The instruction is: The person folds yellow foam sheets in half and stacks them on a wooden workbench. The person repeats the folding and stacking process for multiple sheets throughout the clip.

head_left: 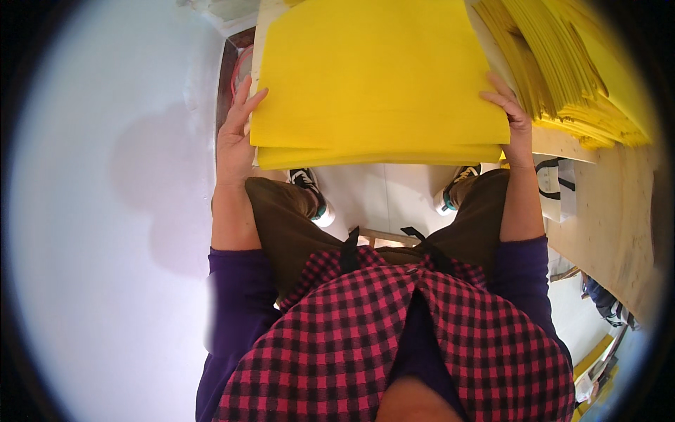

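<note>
Flanking the sheets point(380, 77), my left hand point(236, 130) and right hand point(519, 129) touch their side edges, fingers open; a pile point(559, 63) lies right of the sheets.

purple sleeves point(522, 274); pink-black checked garment point(309, 344); brown trousers point(479, 205)

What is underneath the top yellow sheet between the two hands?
Under the yellow sheet, more yellow edges show along the near side. A strip of pale wood shows beside it, upper left. Whatever lies beneath its middle is covered.
</note>
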Motion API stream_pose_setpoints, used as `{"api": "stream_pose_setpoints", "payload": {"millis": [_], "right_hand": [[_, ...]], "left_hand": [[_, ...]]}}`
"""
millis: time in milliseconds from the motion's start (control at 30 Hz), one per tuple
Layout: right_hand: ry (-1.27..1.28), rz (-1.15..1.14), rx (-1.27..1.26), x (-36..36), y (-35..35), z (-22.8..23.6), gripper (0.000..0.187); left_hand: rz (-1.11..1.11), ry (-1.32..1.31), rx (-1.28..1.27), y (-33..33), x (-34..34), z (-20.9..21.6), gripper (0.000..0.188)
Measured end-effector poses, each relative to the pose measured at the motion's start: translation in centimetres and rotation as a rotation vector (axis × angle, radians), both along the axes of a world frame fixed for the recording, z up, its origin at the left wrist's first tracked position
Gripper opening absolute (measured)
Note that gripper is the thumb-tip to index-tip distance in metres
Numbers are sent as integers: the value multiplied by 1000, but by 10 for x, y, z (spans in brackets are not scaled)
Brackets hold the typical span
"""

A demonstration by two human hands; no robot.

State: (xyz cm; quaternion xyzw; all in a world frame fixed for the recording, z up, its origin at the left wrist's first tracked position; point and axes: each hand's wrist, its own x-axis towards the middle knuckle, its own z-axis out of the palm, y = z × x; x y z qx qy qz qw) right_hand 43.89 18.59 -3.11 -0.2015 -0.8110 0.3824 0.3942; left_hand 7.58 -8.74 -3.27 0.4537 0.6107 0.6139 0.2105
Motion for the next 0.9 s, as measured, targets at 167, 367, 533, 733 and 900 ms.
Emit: {"api": "stream_pose_setpoints", "payload": {"millis": [167,367,533,733,900], "right_hand": [[-69,-34,125,0,0,3,29],[-62,-27,109,0,8,0,24],[-5,-151,-241,-3,6,-7,16],[-8,-247,-476,-10,8,-2,22],[20,-172,-548,-13,9,6,23]], "left_hand": [[-22,217,58,2,-7,-4,28],[-33,143,-21,6,-17,-2,29],[-5,-124,-11,14,-19,0,24],[105,-335,-58,24,-20,0,23],[98,-376,-52,26,-20,-2,23]]}}
